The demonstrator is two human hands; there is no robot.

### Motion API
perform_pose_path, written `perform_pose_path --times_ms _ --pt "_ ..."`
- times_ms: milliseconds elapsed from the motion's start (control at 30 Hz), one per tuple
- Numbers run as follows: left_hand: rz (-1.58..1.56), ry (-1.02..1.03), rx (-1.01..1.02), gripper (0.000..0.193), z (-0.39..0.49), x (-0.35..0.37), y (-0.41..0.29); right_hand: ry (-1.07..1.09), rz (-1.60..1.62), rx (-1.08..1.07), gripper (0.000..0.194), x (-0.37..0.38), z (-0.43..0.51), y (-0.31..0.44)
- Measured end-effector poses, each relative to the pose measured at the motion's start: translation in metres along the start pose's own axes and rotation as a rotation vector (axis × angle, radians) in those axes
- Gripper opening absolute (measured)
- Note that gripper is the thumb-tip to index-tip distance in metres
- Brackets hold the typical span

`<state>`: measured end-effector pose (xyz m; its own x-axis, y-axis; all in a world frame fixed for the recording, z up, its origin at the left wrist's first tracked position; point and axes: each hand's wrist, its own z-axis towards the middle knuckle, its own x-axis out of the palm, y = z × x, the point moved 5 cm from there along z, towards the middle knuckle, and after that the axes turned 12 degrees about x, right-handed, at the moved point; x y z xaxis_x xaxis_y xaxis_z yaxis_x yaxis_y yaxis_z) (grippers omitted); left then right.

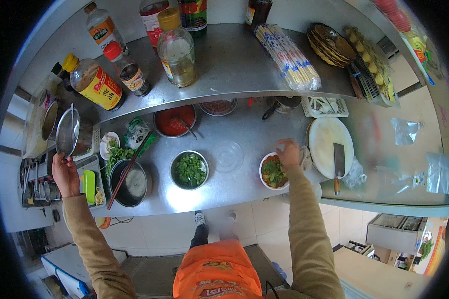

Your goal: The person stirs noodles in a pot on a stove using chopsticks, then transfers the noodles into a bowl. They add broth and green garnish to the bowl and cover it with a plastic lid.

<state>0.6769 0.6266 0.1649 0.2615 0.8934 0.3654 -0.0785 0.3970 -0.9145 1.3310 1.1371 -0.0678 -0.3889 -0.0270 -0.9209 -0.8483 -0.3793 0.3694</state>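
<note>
At the far left, my left hand grips the lower edge of a round metal vessel that looks like a strainer, tilted on its side. My right hand is blurred at the upper right rim of a white bowl; its fingers are partly hidden, so a grip cannot be made out. Chopped greens lie on reddish food inside that bowl. Between my hands stands a metal bowl of chopped greens. Beside it lies a clear round plastic lid.
Red chopsticks rest across a dark pot. Behind is a bowl of red sauce with a spoon. A cleaver lies on a round cutting board at the right. Bottles and packaged chopsticks occupy the raised shelf.
</note>
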Motion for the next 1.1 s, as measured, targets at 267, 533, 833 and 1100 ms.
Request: perform_pose_path --times_ms 267,533,833,1100 --pt "-0.087 -0.032 0.039 0.007 0.012 0.0 0.004 -0.044 0.004 0.269 0.04 -0.009 -0.029 -0.144" --pt "-0.092 -0.017 0.04 0.009 0.001 0.039 -0.003 0.215 -0.244 0.562 0.039 -0.004 -0.055 -0.185" --pt "-0.172 -0.067 0.06 0.014 0.019 0.069 0.016 -0.001 0.335 -0.279 0.027 -0.029 -0.091 0.061" --pt "-0.06 0.201 -0.087 0.02 -0.121 0.104 0.021 0.298 -0.228 -0.183 0.025 0.11 -0.134 0.182"
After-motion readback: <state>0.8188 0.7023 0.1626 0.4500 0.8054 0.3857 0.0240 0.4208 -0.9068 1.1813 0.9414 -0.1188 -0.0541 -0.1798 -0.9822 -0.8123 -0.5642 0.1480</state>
